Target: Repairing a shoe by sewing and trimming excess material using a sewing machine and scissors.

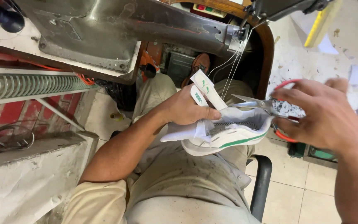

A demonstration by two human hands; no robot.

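Head view shows the left hand (185, 108) gripping a white shoe (228, 135) with a green stripe, pinching its tongue (206, 89) upright above the person's lap. The right hand (326, 114) holds red-handled scissors (266, 104), blades parted, tips just beside the tongue. White threads (231, 68) run from the shoe up to the sewing machine (117, 29), so they look uncut; stitching appears finished, and trimming those threads seems to remain.
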